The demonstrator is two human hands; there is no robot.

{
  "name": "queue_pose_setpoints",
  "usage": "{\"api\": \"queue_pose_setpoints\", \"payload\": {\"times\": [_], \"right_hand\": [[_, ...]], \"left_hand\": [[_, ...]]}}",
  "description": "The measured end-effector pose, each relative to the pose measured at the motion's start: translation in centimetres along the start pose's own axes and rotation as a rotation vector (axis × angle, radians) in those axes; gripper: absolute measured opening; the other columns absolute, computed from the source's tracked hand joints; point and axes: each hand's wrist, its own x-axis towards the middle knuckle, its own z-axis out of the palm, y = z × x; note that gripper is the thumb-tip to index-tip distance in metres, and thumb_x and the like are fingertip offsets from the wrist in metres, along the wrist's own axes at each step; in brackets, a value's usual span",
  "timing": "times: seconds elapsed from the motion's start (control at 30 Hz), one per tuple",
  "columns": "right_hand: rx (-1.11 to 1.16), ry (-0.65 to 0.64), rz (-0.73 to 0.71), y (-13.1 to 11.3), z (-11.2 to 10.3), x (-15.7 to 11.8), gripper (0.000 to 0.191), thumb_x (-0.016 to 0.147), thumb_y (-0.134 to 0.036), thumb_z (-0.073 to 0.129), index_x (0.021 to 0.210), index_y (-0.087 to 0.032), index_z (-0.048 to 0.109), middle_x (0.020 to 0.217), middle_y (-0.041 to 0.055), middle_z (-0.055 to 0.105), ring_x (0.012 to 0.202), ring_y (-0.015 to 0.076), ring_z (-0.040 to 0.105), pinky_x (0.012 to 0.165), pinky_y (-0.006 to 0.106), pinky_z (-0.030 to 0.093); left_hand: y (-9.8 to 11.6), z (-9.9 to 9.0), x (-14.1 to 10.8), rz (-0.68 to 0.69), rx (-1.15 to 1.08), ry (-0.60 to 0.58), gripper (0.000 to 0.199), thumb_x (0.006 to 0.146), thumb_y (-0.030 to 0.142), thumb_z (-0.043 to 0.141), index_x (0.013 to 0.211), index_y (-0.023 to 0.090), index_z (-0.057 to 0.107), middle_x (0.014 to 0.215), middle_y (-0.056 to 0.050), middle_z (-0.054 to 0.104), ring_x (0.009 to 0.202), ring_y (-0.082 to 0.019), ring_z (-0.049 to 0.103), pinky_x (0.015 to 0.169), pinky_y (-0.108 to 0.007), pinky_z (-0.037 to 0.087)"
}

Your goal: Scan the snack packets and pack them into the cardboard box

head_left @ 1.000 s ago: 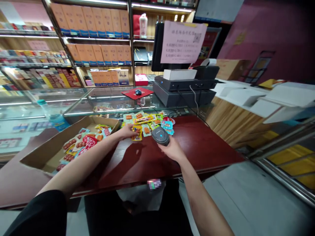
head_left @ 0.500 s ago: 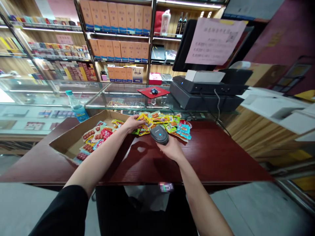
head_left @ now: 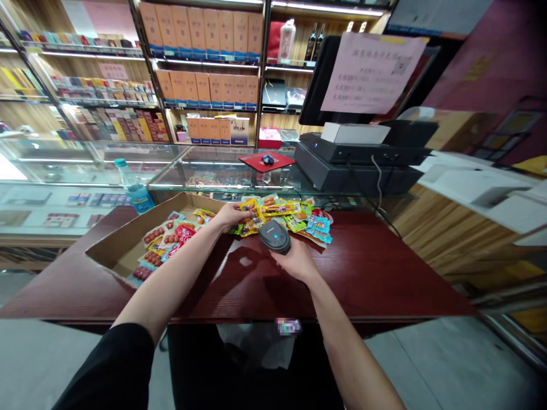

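Observation:
My right hand (head_left: 297, 259) is closed round the handle of a dark grey barcode scanner (head_left: 274, 235), its head tilted toward the packets. With closed fingers, my left hand (head_left: 231, 216) grips a yellow sausage packet (head_left: 249, 206) at the left end of a pile. That pile of small snack packets (head_left: 299, 212), mostly yellow, green and blue, lies at the far side of the dark red table (head_left: 350, 273). To the left, a shallow cardboard box (head_left: 115, 242) holds several sausage packets (head_left: 171, 236); my left forearm hides part of it.
A blue drink bottle (head_left: 135, 188) stands behind the box. Beyond the table are a glass counter (head_left: 200, 165), a red mouse pad (head_left: 252, 160) with a mouse, and a black cash drawer (head_left: 325, 171) beneath a monitor (head_left: 314, 80). A cable hangs at the right.
The scanner and my right hand have shifted slightly left. My left hand still holds the yellow packet, whose angle has changed a little.

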Motion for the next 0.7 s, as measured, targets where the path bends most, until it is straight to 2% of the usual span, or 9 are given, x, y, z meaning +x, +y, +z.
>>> {"api": "queue_pose_setpoints", "payload": {"times": [0.13,0.33,0.43,0.53,0.6,0.7], "right_hand": [[-0.005,0.009,0.003,0.0,-0.1,-0.1,0.022,0.073,-0.036,0.068,0.088,-0.020,0.071,0.075,0.0073,0.074,0.075,0.0264,0.071,0.065,0.031,0.053],[0.009,0.005,-0.001,0.2,-0.2,-0.2,0.028,0.074,-0.036,0.066,0.096,-0.019,0.070,0.072,0.0061,0.073,0.074,0.0254,0.071,0.067,0.032,0.053],[0.010,0.016,-0.011,0.1,-0.5,-0.4,0.031,0.075,-0.037,0.066,0.099,-0.019,0.069,0.072,0.0060,0.073,0.075,0.0257,0.071,0.067,0.032,0.053],[0.017,0.025,-0.032,-0.1,-0.8,-0.5,0.033,0.076,-0.040,0.065,0.102,-0.018,0.069,0.072,0.0062,0.073,0.076,0.0263,0.072,0.066,0.032,0.053],[0.025,0.025,-0.044,-0.1,-0.9,-0.4,0.033,0.077,-0.040,0.065,0.101,-0.018,0.068,0.072,0.0065,0.073,0.076,0.0266,0.072,0.066,0.032,0.053],[0.044,0.022,-0.066,-0.1,-0.7,-0.2,0.032,0.077,-0.040,0.064,0.100,-0.018,0.069,0.072,0.0072,0.072,0.077,0.0271,0.072,0.067,0.033,0.053]], "left_hand": [[-0.2,-0.1,0.3,0.006,0.034,0.020,0.030,0.051,0.018,0.084,0.077,0.013,0.070,0.061,0.002,0.064,0.049,-0.007,0.053,0.048,-0.019,0.041],[-0.3,0.0,0.1,-0.005,-0.009,-0.003,0.047,0.040,0.026,0.091,0.081,0.013,0.071,0.069,-0.001,0.068,0.056,-0.010,0.059,0.055,-0.023,0.048],[0.1,0.4,-0.2,-0.005,0.010,0.027,0.045,0.039,0.027,0.091,0.077,0.013,0.071,0.065,0.000,0.066,0.054,-0.009,0.057,0.054,-0.023,0.047],[1.3,0.3,-0.6,0.008,-0.014,0.041,0.045,0.038,0.026,0.091,0.077,0.013,0.071,0.069,-0.001,0.068,0.059,-0.011,0.061,0.058,-0.023,0.049],[2.4,-0.8,-1.0,0.036,-0.009,0.052,0.046,0.037,0.027,0.091,0.077,0.013,0.072,0.073,-0.003,0.070,0.065,-0.013,0.064,0.061,-0.024,0.050],[4.3,-4.4,-2.4,0.099,0.072,0.131,0.049,0.040,0.033,0.091,0.081,0.014,0.074,0.077,-0.004,0.072,0.069,-0.016,0.066,0.061,-0.024,0.050]]}}
